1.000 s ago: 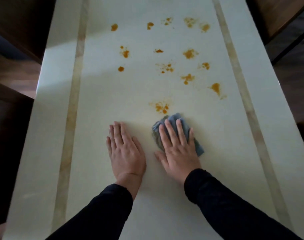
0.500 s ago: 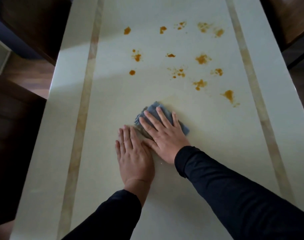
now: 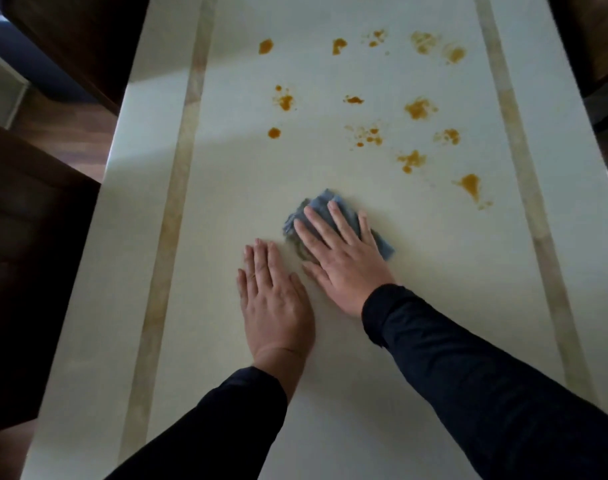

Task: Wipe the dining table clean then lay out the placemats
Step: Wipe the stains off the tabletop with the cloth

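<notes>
Across the long pale dining table, from nine o'clock round to three o'clock of the hands, the far half carries a scatter of orange stains, while the near half looks bare. No placemats are in view, so the wiping step is in hand and looks far from done. To do it well, the person would likely work outward in overlapping passes toward twelve and one o'clock, take the nearest blot at two o'clock first, and refold to a fresh face once the fabric loads up, so the stains lift and do not smear.

The right hand lies flat with fingers straight and spread, pressing the crumpled blue cloth onto the tabletop; its fingers aim toward eleven o'clock and the dark sleeve runs back toward five o'clock. The left hand rests palm-down just beside it at seven o'clock, fingers straight and together, holding nothing, seemingly bracing the lean.
</notes>
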